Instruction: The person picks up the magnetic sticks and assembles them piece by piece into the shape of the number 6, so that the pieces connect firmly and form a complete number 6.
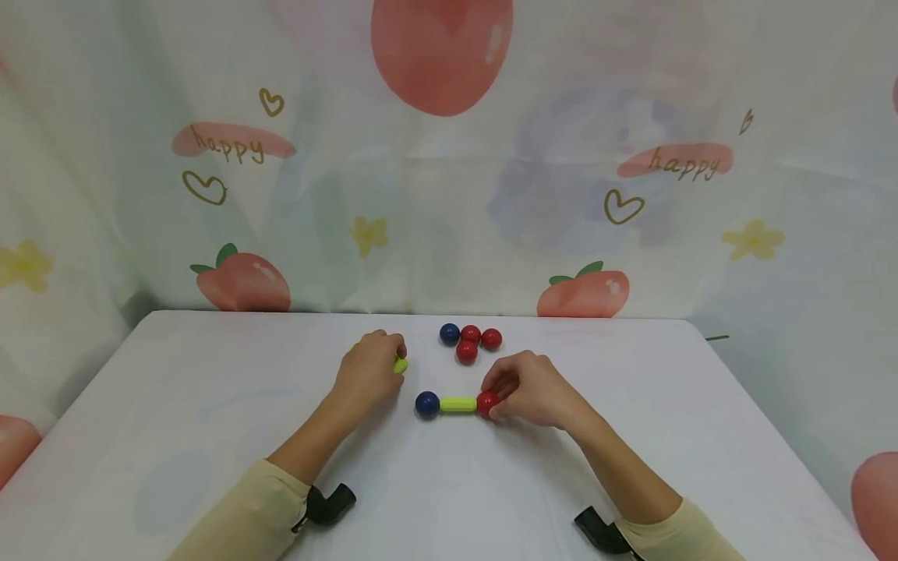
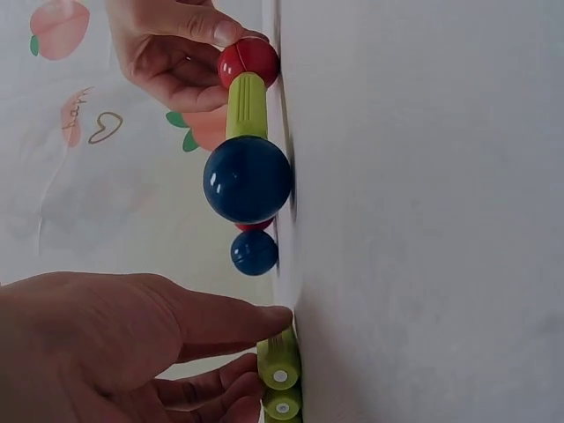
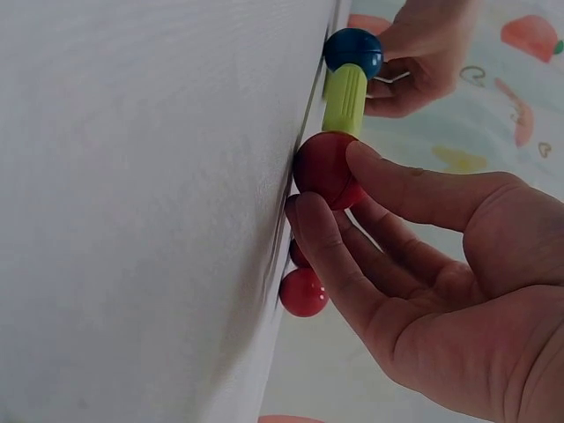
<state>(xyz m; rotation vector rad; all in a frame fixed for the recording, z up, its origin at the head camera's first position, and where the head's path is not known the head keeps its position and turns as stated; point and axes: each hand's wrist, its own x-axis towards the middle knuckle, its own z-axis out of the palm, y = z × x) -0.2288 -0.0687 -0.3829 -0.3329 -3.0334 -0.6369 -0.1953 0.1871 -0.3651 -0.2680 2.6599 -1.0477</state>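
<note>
Here, over the white table [image 1: 210, 405], your half-curled right hand [image 1: 536, 391] pinches a joined piece [image 1: 458, 404] by its red end ball [image 1: 486, 403], while your left hand [image 1: 369, 365], partly hidden, seems to pinch a green rod [image 2: 279, 363]. The piece lies level, long axis running left to right, blue end ball [image 1: 427, 404] pointing left. Four loose balls [image 1: 471, 335] sit beyond it.

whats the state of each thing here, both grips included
left grip, pinching a green rod
right grip, pinching the front red ball
front red ball, held, against front rod
front rod, a front ball at each end
front blue ball, unheld, at its other end
back blue ball, unheld
three back red balls, grouped, unheld
second green rod, against the pinched one
</note>
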